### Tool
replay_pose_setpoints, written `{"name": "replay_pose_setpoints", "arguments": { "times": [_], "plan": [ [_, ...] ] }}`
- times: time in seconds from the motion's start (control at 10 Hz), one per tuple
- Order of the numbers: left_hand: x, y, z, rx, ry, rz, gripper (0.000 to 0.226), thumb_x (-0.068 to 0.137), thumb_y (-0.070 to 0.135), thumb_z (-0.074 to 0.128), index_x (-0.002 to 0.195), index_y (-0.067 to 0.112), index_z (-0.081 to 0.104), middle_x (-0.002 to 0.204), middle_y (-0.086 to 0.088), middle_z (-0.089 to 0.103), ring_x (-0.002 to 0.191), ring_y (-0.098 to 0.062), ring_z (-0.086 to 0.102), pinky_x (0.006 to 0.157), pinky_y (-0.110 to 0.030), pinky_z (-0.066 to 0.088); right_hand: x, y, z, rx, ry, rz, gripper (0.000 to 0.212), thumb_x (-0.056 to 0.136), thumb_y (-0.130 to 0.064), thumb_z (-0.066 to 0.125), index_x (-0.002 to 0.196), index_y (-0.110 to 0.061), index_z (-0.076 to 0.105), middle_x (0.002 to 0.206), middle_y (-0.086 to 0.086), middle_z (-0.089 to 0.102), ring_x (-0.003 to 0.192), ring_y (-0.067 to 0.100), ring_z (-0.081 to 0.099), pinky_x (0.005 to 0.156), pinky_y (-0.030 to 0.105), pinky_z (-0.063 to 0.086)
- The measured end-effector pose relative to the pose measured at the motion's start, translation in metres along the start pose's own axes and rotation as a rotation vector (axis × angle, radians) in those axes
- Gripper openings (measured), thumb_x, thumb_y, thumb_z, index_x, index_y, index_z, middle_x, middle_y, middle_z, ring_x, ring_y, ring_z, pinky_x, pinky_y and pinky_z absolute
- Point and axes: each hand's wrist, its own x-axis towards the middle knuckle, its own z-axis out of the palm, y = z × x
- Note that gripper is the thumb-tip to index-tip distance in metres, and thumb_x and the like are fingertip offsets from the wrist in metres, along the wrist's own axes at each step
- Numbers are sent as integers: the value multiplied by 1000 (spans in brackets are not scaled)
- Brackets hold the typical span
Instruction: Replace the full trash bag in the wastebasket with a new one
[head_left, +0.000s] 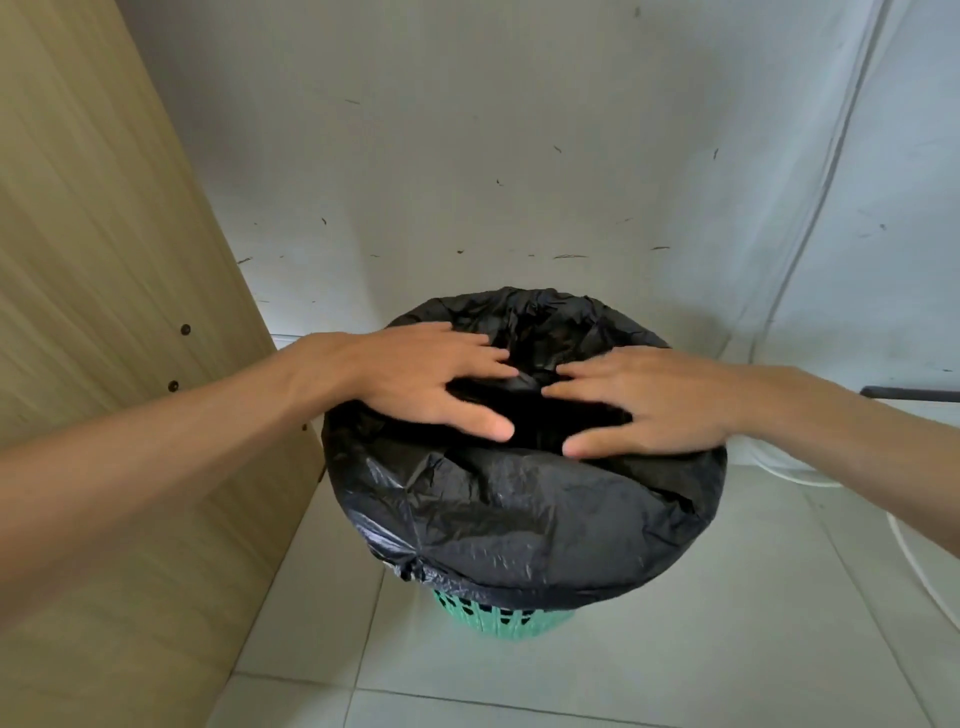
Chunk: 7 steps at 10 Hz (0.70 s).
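Below you, on the pale tiled floor (675, 649), the green wastebasket (498, 621) stands upright beside the wooden panel (104, 260) on your left, with the white wall (519, 156) behind it. Only a strip of its slotted green side shows, because the black trash bag (519, 519) lines it and folds down over the rim on the outside. The bag is thin, crinkled and slightly glossy, and it looks loose and rumpled across the top. At the near left its edge is gathered into a small tight bunch against the basket's side. The basket's long axis runs straight up and down, and its mouth faces up towards you, with the bag's dark opening at the middle of that mouth.

Your left hand (431, 379) lies flat on the left of the bag's top, fingers straight and spread, tips pointing right into the opening. Your right hand (649, 400) mirrors it on the right side, fingers straight and spread and pointing left. The fingertips of the two hands come close together over the dark centre without touching. Neither hand pinches or curls round the plastic; both simply rest on it, palms down.
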Motion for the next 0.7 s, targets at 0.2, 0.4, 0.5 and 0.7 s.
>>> {"name": "replay_pose_setpoints", "arguments": {
  "times": [0.2,0.4,0.5,0.7],
  "plan": [
    [-7,-1,33,399,-303,-132,136,54,110,18,162,32,-11,171,5,-16,153,-20,-28,118,-57,-24,12,-8,9,-367,-332,117,106,78,-95,25,162,-39,-5,173,-1,-7,158,23,-15,122,56,-17],
    [-2,4,37,516,-334,-194,139,56,108,28,163,27,-8,172,-1,-13,154,-25,-26,117,-59,-26,22,-15,8,-432,-413,165,128,59,-106,34,163,-35,7,173,3,4,159,26,-9,117,60,-24],
    [-7,-1,29,323,-180,-130,128,63,105,28,164,30,5,173,1,-2,157,-20,-15,122,-54,-18,18,-12,0,-197,-197,91,115,66,-103,31,161,-40,17,172,0,18,159,20,7,123,56,-12],
    [-10,-8,16,180,258,-117,103,82,92,27,160,26,31,169,0,27,157,-20,17,125,-45,12,13,-4,-6,-163,239,32,89,84,-87,33,155,-33,38,164,4,37,152,24,30,124,44,17]
  ]
}}
